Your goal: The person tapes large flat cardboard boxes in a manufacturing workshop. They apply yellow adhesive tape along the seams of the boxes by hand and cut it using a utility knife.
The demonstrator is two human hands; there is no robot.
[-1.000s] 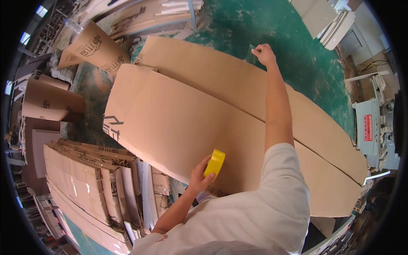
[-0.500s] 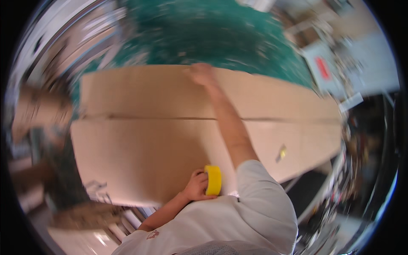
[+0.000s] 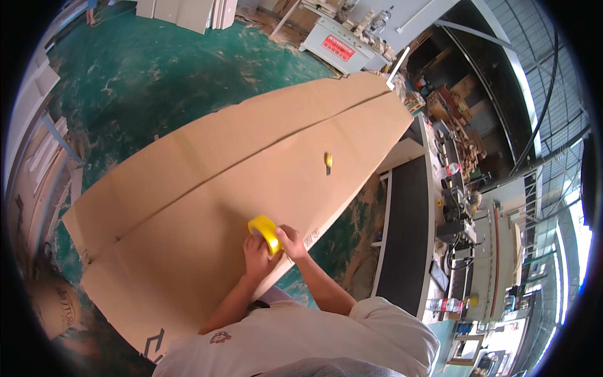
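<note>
A roll of bright yellow packing tape (image 3: 262,227) is held upright just above the near edge of a big brown cardboard sheet (image 3: 232,188). My left hand (image 3: 256,256) is closed around it from the left, with fingers inside the ring. From the right, my right hand (image 3: 293,242) is also closed on the roll, its fingers pressed at the roll's right edge. Whether a loose tape end is pinched there I cannot make out. Farther along the cardboard lies a small yellow and dark tool (image 3: 328,163), too small to name. A long seam runs lengthwise across the cardboard.
To the right stands a long workbench with a dark side panel (image 3: 405,229), holding bottles and tools. A pale machine (image 3: 339,47) with a red label is beyond the far end. Stacked panels (image 3: 188,12) stand at the back on the green floor (image 3: 157,75). A cardboard carton (image 3: 53,308) sits lower left.
My right hand has come back from the cardboard's far edge to the tape roll at my left hand. The view has swung right, so the cardboard now runs diagonally.
</note>
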